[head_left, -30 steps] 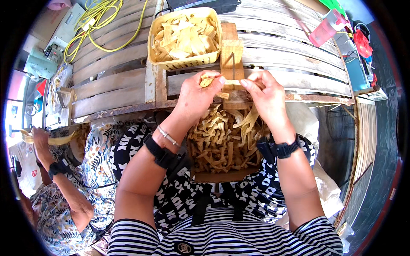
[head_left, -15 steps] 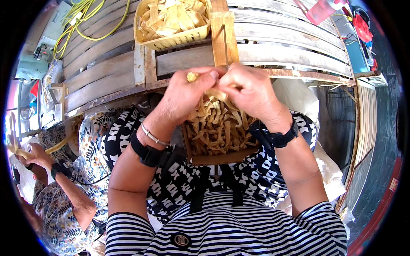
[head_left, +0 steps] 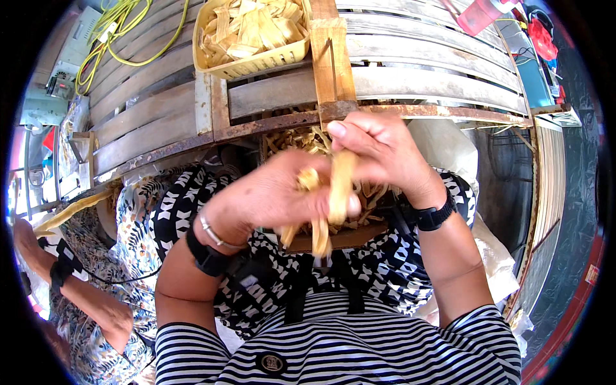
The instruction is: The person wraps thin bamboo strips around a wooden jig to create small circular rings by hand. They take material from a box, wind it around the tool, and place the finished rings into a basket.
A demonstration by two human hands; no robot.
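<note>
Over my lap, my left hand (head_left: 266,196) is closed round a few pale yellow flat strips, blurred by motion; strip ends (head_left: 321,239) stick out below its fingers. My right hand (head_left: 385,151) is closed, its thumb pressed on one broad yellow strip (head_left: 342,183) that hangs down against the left fingertips. What kind of food or material the strips are, I cannot tell for certain. Beneath both hands is a cardboard box (head_left: 337,240) on my lap, holding many short, twisted yellow pieces (head_left: 308,140) partly hidden by the hands.
A slatted wooden table (head_left: 423,54) with a rusty edge stands ahead. On it are a yellow basket (head_left: 250,69) of flat strips, a wooden post (head_left: 332,64) and a coiled yellow cable (head_left: 119,29). At left, another person's arm (head_left: 96,301) is near a long yellow strip (head_left: 74,212).
My hands, close together with a strip pinched between them above the box, have shifted: the left came down toward me and the right hand moved slightly right. Strips now hang below the fingers.
</note>
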